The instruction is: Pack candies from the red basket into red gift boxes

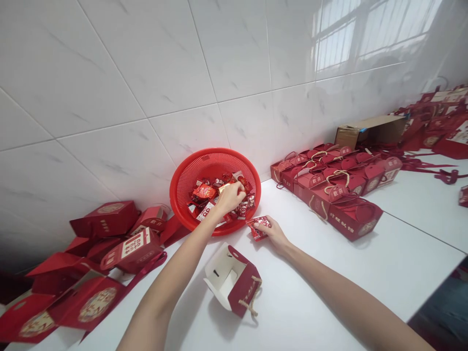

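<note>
My left hand [233, 195] reaches into a red plastic basket [190, 166], its fingers pinched together among wrapped sweets [204, 191]. What it grips, if anything, I cannot make out. To the right of the basket's front rim, my right hand [275, 235] is closed around red-and-white candy packets [259, 228], held just over the table. Between my forearms sits an open dark red gift box [245, 287] with a white inside and a beige rope handle. It lies tilted, its opening facing up and left.
On the left is a jumbled heap of red gift boxes [109, 214]. Closed red boxes with rope handles [329, 180] stand in rows along the tiled wall [241, 117]. Behind them are a cardboard carton [347, 136] and more red boxes and ribbons [424, 131]. All rests on a white table [310, 273].
</note>
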A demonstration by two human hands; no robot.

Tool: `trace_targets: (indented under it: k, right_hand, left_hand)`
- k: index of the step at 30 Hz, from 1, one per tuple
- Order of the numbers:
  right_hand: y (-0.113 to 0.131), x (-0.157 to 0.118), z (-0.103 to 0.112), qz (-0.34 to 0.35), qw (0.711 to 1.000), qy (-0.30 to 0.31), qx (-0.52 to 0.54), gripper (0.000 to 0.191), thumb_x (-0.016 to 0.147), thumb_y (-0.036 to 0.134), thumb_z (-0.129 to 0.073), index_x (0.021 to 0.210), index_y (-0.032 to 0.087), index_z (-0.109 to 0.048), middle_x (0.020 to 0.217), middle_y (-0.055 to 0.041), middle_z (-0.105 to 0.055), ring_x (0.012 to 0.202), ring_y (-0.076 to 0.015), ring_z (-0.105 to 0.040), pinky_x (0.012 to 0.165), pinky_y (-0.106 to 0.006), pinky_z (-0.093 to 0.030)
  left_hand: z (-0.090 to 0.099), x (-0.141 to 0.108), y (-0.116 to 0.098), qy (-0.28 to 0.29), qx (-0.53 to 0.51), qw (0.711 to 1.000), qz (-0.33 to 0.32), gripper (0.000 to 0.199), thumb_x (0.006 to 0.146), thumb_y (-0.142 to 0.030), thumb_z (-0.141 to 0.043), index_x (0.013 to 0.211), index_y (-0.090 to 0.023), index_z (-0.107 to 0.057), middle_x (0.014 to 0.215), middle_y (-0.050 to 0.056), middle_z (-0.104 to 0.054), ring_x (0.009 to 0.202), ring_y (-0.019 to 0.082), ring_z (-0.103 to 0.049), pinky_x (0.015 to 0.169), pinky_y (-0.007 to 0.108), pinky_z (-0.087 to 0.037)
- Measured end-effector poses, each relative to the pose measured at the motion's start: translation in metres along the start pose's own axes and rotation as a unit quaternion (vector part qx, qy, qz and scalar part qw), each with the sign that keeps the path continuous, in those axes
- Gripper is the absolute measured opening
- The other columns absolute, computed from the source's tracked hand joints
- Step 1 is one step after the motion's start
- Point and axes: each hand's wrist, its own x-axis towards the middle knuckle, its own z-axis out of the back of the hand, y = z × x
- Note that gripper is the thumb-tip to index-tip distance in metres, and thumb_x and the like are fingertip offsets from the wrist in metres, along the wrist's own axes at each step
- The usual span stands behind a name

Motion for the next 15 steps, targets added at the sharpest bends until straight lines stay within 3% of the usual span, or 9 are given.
trace_targets:
  k: [3,6,10,15]
  right_hand:
    - [0.001,0.0,0.0,0.0,1.0,0.0,0.003,0.05,0.056,0.044,-0.092,0.082,0.02,-0.056,0.071,-0.0024,-0.073,0.061,-0.0224,-0.072,0.057,-0.035,-0.058]
    - [0.001,0.0,0.0,0.001,1.0,0.001,0.002,0.05,0.056,0.044,-0.092,0.083,0.019,-0.057,0.072,-0.0027,-0.073,0.061,-0.0222,-0.072,0.058,-0.034,-0.058]
    - [0.001,0.0,0.0,0.004,1.0,-0.001,0.0,0.05,0.056,0.044,-0.092,0.082,0.019,-0.057,0.073,-0.0024,-0.073,0.061,-0.0211,-0.071,0.059,-0.034,-0.057]
    - [0.0,0.001,0.0,0.007,1.0,-0.006,-0.002,0.05,0.056,0.043,-0.092,0.082,0.019,-0.057,0.072,-0.0015,-0.072,0.061,-0.0199,-0.071,0.06,-0.033,-0.055]
  left_hand:
    - [0.003,0.019,-0.002,0.008,0.051,0.998,0.02,0.025,0.091,-0.018,-0.043,0.098,-0.019,-0.067,0.092,0.011,-0.075,0.088,0.028,-0.071,0.08,0.038,-0.049]
    - [-0.002,0.028,-0.003,0.043,0.101,0.994,0.014,0.018,0.085,-0.018,-0.055,0.095,-0.02,-0.07,0.091,0.012,-0.076,0.093,0.031,-0.072,0.083,0.038,-0.049]
    - [-0.012,0.029,-0.006,0.084,0.144,0.986,0.009,0.013,0.076,-0.011,-0.062,0.08,-0.016,-0.073,0.087,0.019,-0.076,0.095,0.035,-0.072,0.084,0.04,-0.05]
    - [-0.005,0.022,-0.009,0.088,0.161,0.983,-0.002,0.014,0.082,-0.014,-0.059,0.08,-0.014,-0.073,0.095,0.023,-0.075,0.095,0.037,-0.071,0.082,0.041,-0.049]
